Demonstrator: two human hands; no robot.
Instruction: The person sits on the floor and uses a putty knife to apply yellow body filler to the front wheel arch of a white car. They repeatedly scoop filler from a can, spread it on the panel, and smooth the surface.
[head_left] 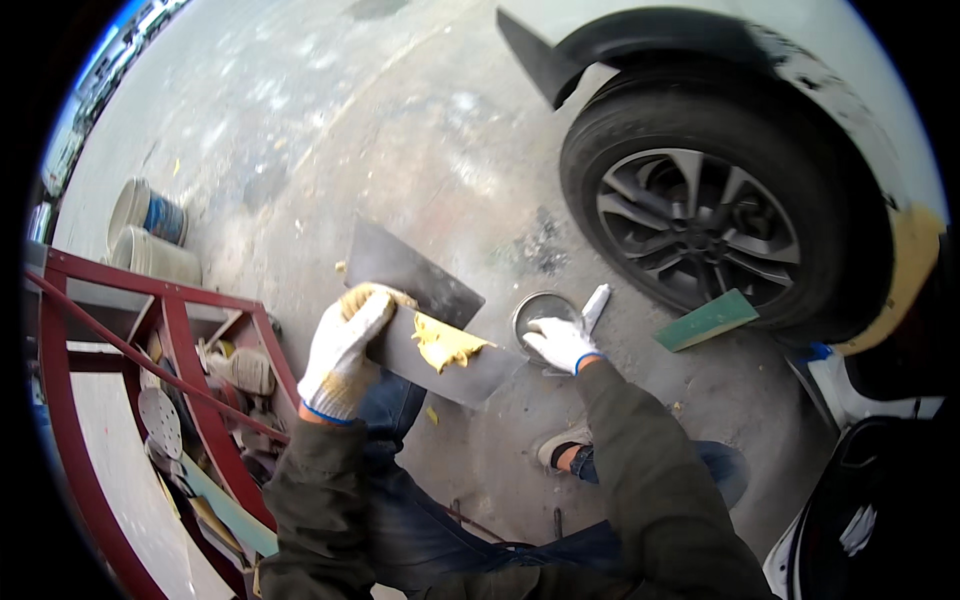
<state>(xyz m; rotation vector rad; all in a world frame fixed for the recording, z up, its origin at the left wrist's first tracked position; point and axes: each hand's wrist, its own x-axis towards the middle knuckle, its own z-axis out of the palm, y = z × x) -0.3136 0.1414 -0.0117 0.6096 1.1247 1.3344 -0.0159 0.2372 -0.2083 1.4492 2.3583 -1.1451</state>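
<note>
My left hand (345,350), in a white work glove, grips flat metal putty spreaders. One is a darker grey plate (415,275) that points away from me. Below it lies a lighter plate (465,385) with a lump of yellow putty (445,342) on it. My right hand (562,345), also gloved, is closed at the edge of a round grey tin (535,303) on the floor. Its fingertips lie over the tin, and exactly what they pinch is hard to make out. Beside the tin is a white tube (597,305).
A car wheel (690,210) under a white body panel stands at the right. A green sanding block (706,320) leans near the tyre. To the left is a red metal rack (185,350) with tools and bottles. Buckets (155,250) stand behind it.
</note>
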